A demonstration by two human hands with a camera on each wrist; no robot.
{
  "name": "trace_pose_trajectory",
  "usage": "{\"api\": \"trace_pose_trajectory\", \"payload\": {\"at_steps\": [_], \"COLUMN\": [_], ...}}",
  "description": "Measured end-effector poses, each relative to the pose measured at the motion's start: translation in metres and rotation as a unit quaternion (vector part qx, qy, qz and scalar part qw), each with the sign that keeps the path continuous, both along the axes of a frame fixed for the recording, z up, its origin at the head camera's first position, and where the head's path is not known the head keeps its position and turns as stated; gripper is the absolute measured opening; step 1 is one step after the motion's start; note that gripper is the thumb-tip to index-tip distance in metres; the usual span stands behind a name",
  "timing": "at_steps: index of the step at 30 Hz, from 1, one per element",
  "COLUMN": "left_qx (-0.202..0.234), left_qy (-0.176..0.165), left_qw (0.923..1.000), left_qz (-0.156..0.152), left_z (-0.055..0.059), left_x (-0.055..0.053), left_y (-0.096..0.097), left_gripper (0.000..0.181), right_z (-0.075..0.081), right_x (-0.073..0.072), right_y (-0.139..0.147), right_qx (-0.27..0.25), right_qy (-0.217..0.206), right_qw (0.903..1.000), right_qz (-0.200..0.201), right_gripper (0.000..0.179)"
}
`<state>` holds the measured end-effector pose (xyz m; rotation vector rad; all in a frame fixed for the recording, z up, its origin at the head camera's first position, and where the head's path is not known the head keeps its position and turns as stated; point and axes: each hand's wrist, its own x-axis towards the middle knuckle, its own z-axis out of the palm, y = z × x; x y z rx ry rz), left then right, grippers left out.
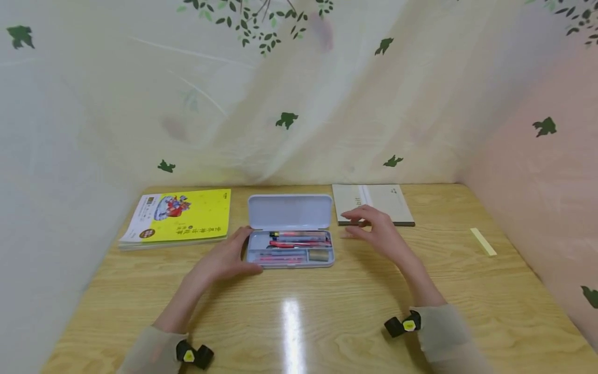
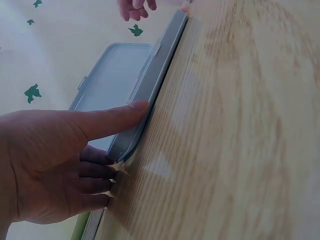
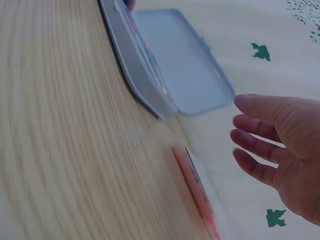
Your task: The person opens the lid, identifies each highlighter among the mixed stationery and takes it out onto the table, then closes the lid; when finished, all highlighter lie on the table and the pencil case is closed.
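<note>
An open pale blue pencil case (image 1: pixel 289 265) lies on the table, lid (image 1: pixel 289 212) raised at the back. Inside are several pens (image 1: pixel 299 243) and a greyish block (image 1: pixel 318 255) in the right front compartment. My left hand (image 1: pixel 224 258) holds the case's left end; in the left wrist view its thumb (image 2: pixel 117 120) lies along the front side and the other fingers are behind the end. My right hand (image 1: pixel 376 231) hovers right of the case, before a grey-beige notebook (image 1: pixel 383 200). Its fingers are loosely bent, apart from the case, with nothing visible between them.
Left of the case lies a stack of books with a yellow cover (image 1: pixel 205 215) on top. A pale yellow strip (image 1: pixel 483 242) is on the table (image 1: pixel 355 332) at the right. Patterned cloth (image 1: pixel 327 104) hangs behind and on both sides.
</note>
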<state>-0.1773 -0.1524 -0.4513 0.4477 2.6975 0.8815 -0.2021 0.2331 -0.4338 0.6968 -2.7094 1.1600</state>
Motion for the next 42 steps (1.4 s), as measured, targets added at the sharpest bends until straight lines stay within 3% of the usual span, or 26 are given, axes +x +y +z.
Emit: {"api": "trace_pose_trajectory", "payload": {"at_steps": [8,14,25,42], "left_qx": [0.000,-0.008,-0.008,-0.012], "left_qy": [-0.005,-0.004,-0.003,-0.002], "left_qw": [1.0000,1.0000,1.0000,0.9999], "left_qz": [0.000,0.000,0.002,0.001], "left_z": [0.002,0.002,0.000,-0.001], "left_x": [0.000,-0.001,-0.002,-0.003], "left_y": [0.000,0.001,0.001,0.000], "left_gripper": [0.097,0.098,0.099,0.099], "right_z": [-0.001,-0.005,-0.016,-0.021], "right_x": [-0.002,-0.004,-0.003,0.000], "right_y": [-0.034,-0.053,-0.070,-0.072], "right_qx": [-0.029,-0.035,0.043,0.094], "right_qy": [-0.029,-0.025,-0.044,-0.033], "right_qw": [0.9988,0.9975,0.9958,0.9936], "right_qz": [0.027,0.055,0.067,0.053], "right_gripper": [0.036,0.037,0.037,0.030]}}
